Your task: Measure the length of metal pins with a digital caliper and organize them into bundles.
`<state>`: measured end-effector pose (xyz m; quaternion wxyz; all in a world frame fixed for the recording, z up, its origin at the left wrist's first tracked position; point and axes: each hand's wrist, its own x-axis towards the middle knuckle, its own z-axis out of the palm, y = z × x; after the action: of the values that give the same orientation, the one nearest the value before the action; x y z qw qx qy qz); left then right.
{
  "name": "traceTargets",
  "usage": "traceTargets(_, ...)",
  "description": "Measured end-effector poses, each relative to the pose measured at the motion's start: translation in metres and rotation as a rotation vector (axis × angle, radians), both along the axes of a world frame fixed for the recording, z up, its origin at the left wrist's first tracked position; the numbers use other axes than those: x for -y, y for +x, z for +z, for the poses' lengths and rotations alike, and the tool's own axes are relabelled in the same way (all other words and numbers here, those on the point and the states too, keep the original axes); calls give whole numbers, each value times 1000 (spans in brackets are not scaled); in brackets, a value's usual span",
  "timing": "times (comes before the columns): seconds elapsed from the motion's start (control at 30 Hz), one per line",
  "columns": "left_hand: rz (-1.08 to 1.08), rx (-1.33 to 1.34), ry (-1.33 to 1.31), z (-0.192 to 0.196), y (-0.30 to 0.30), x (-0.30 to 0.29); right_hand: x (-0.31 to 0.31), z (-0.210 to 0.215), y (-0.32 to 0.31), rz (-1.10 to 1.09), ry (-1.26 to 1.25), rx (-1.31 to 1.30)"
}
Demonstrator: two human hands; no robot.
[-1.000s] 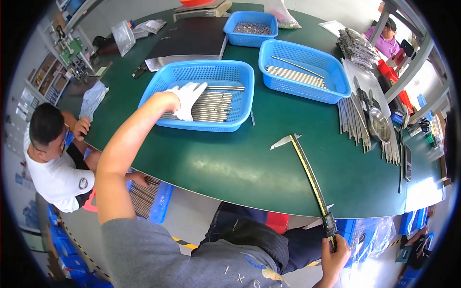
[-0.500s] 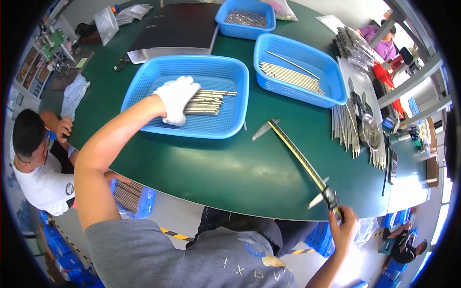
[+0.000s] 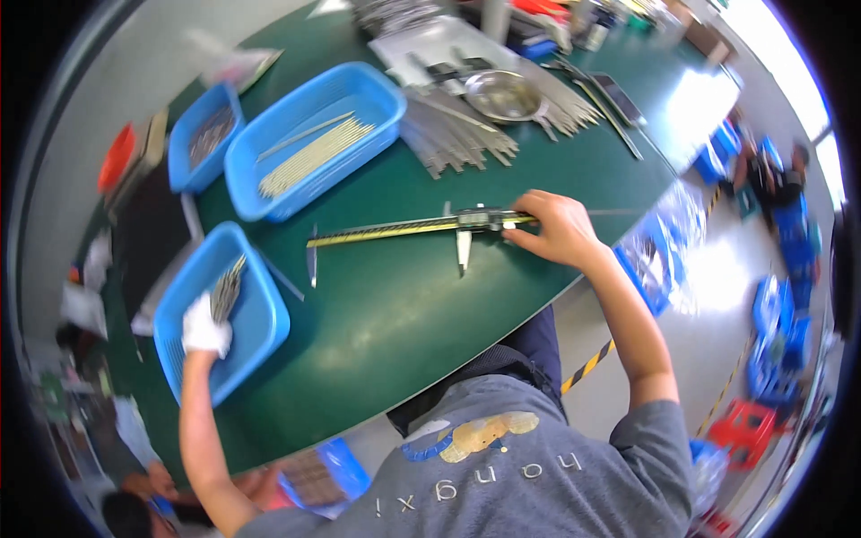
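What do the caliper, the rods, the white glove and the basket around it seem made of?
Caliper: probably metal, as its jaws look silvery; its dark housing may be plastic.
Rods: likely bare metal, being grey and slim, though blur hides their finish.
Glove: apparently matte cloth, white without shine; no weave can be made out.
Basket: most likely moulded plastic, from its even blue and rounded corners.

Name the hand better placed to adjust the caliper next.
Right, most likely: the bare right hand grips the caliper by the end near its display. The gloved left hand is away in a blue basket, at the rods.
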<state>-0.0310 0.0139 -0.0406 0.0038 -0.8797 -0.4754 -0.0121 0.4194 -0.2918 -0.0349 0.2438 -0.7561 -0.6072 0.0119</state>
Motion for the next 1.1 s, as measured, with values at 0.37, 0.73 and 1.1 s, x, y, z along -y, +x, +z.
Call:
traceTargets(0.37,289,472,103,-12,-34,-44,9,190,14,0,-137,573)
traceTargets(0.73,213,249,32,-13,-12,-30,-63,286,-92,147,-459,1150)
traceTargets(1.1,41,262,48,-44,-8,-24,-109,269,-126,293,-681,1319)
